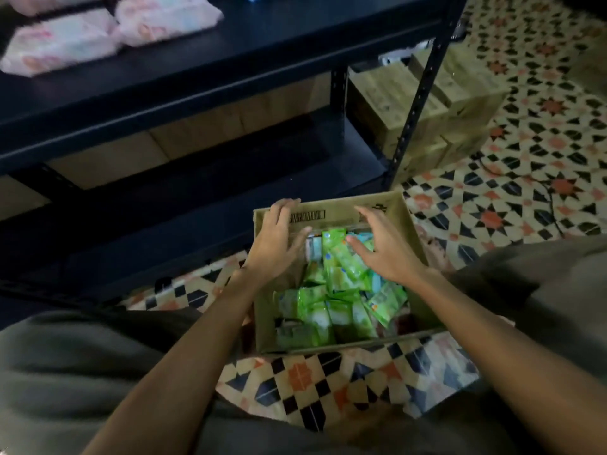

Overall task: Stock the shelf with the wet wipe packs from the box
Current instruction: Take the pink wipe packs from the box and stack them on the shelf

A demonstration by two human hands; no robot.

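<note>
I read this as the reach for a fresh pick: both my hands are over the open box [331,343] on the tiled floor [525,133], and neither has a pack yet. My left hand [279,238] hangs over the far left corner with fingers spread and loose, grasping nothing. My right hand [384,247] is just as released, fingers splayed above the green packs [341,267] heaped at the far end; whether the fingertips touch the wrappers I cannot tell. Many packs lie in the box, some standing, some tipped. The shelf [230,57] is ahead and above, with pink packs [62,44] at its left end and bare board beside them. Next, I judge, both hands should close in from either side on a cluster of green packs, squeeze lightly since the wrappers look soft and slippery, then lift clear of the box wall toward that bare board.
</note>
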